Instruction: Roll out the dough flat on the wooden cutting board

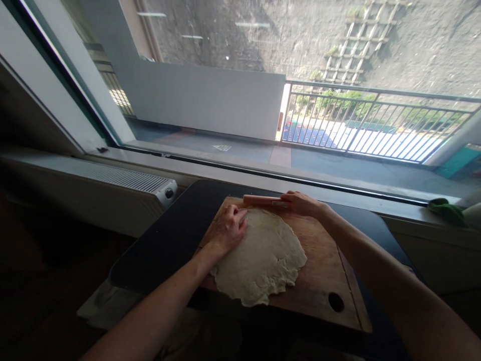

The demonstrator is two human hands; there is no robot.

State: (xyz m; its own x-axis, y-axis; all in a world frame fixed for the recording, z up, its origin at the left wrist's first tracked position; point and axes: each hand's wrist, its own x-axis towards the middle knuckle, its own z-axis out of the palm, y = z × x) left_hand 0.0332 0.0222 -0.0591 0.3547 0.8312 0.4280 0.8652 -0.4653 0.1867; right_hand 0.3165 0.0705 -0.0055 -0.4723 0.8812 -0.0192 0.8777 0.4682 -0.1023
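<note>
A wide, thin sheet of pale dough point(263, 255) with a ragged near edge lies on a wooden cutting board point(319, 250). At the sheet's far left edge is my left hand point(230, 226), its fingers curled in and closed on the dough's margin. My right hand point(301, 203) is wrapped around the right end of a wooden rolling pin point(259, 200). The pin lies crosswise along the board's far edge, just beyond the dough. A small pale label shows on the pin beside my fingers.
The board rests on a dark table point(165, 240) under a large window. A white radiator point(112, 185) stands to the left. Near the board's right front corner is a round hole point(336, 302). A green item point(447, 210) lies on the sill at right.
</note>
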